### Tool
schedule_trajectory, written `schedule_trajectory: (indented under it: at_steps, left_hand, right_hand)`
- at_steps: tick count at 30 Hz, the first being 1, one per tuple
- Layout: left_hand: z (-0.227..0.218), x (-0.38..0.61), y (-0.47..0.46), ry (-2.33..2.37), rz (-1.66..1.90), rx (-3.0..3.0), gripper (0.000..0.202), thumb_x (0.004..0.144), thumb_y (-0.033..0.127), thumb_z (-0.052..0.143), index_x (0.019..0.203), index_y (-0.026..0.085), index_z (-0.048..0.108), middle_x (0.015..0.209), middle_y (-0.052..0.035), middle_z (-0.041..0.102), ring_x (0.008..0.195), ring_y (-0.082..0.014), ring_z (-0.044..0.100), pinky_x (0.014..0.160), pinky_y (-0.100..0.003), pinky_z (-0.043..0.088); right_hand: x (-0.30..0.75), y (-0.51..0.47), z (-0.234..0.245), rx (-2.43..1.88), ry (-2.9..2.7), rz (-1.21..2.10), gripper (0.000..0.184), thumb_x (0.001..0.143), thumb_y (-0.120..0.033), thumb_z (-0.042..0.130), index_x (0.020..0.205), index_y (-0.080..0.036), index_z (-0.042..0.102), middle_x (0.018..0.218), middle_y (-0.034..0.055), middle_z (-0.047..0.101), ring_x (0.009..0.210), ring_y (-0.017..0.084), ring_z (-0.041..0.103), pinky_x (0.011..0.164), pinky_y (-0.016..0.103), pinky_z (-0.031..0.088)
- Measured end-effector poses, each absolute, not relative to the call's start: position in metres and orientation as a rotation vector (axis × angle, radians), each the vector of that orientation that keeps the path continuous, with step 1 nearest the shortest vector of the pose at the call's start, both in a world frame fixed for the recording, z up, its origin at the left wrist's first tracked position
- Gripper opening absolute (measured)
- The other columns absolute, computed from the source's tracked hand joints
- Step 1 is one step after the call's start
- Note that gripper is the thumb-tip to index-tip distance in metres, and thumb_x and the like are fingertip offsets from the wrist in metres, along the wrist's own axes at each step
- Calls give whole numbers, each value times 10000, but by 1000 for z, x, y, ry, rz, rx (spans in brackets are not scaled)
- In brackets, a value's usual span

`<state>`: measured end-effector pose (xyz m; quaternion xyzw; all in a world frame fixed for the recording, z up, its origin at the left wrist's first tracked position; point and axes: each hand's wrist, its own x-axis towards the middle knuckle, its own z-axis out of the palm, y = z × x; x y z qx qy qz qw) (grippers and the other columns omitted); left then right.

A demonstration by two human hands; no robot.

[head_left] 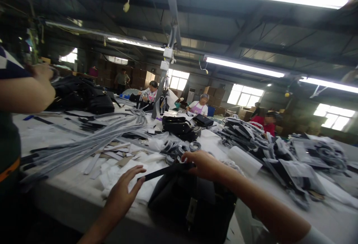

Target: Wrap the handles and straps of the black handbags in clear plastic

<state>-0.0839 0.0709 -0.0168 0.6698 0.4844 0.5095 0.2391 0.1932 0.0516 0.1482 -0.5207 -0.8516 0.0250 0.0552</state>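
A black handbag (195, 206) with a metal clasp stands at the table's near edge, in front of me. Across its top a black strap (160, 173) stretches to the left. My right hand (205, 165) reaches over the bag, its fingers closed on the strap near the bag's top; the exact grip is partly hidden. At the strap's free end is my left hand (123, 188), thumb and fingers spread apart, the thumb tip touching or very near the strap.
Left of the bag lie grey-wrapped straps (92, 138) and crumpled white wrapping (112, 173). Farther back stand black bags (176, 125); wrapped parts (251, 136) are piled right. A co-worker's arm (25, 91) is at far left, by heaped black bags (84, 95). Other people sit across the table.
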Motion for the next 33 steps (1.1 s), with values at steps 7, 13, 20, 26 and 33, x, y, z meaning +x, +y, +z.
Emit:
schedule_trajectory:
  at_steps: [7, 13, 20, 26, 33]
  left_hand:
    - [22, -27, 67, 937, 1205, 1957, 314, 852, 356, 624, 1143, 256, 686, 1176, -54, 713, 1132, -267, 626, 1012, -398, 461]
    - [27, -10, 58, 857, 1201, 1690, 248, 796, 309, 677, 1012, 194, 715, 973, -57, 749, 873, -231, 687, 785, -319, 539]
    - [13, 11, 35, 776, 1114, 1366, 338, 774, 386, 722, 1027, 162, 706, 925, -74, 763, 828, -236, 702, 731, -312, 531]
    - [9, 14, 27, 664, 1079, 1161, 330, 777, 402, 735, 1000, 160, 731, 921, -62, 767, 935, -257, 692, 862, -346, 517]
    - [12, 13, 27, 607, 994, 1058, 343, 801, 374, 725, 1090, 189, 727, 942, -45, 774, 893, -233, 699, 817, -315, 521]
  right_hand:
    - [200, 31, 146, -1389, -2515, 188, 315, 775, -105, 637, 1056, -248, 653, 1031, 9, 720, 947, 199, 646, 809, 271, 458]
    - [212, 41, 151, -1360, -2507, -152, 265, 815, -83, 629, 1018, -248, 673, 992, 16, 718, 980, 205, 615, 939, 346, 417]
    - [206, 14, 115, -1447, -2160, -229, 373, 868, -70, 534, 1197, -233, 599, 1251, 73, 636, 1160, 227, 570, 1003, 363, 426]
    - [184, -35, 84, -1685, -1938, -69, 197, 947, -329, 522, 1041, -230, 664, 1041, 71, 712, 1007, 254, 629, 903, 375, 462]
    - [170, -33, 78, -1849, -1938, -66, 276, 856, -445, 638, 1012, -232, 720, 1055, 86, 723, 1017, 310, 613, 861, 408, 459]
